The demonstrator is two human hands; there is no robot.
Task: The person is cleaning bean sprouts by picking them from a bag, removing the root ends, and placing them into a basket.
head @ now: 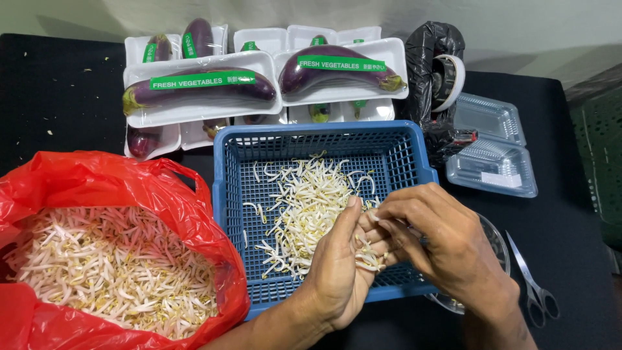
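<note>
Both hands are over the near edge of the blue basket (414, 162) rn. Left hand (337, 272) is palm up, fingers loosely cupped, w/ a small bunch of bean sprouts (370, 258) lying in it. Right hand (440, 243) comes in from the side, fingertips pinched narrow on the sprouts in that palm, looks like picking at them one by one, tho I can't tell exactly which bit it's got.

Progress-wise, going by how things lie: the sprout pile in the basket (308, 207) is pretty thin, you can see the mesh floor all around it, esp. the left side and back. Meanwhile the red plastic bag (116, 181) on the left is heaped w/ sprouts (110, 266). So my guess is only a small part is done and most is left, prob early on.

Other stuff on the black table (570, 214): white trays of wrapped purple eggplants (201, 87) stacked behind the basket, a black plastic bag (431, 48) w/ a roll of tape (450, 81) resting on it, clear plastic clamshell boxes (492, 146) at back right, a glass bowl (495, 243) half hidden under the right wrist, and scissors (534, 285) just beside it.
</note>
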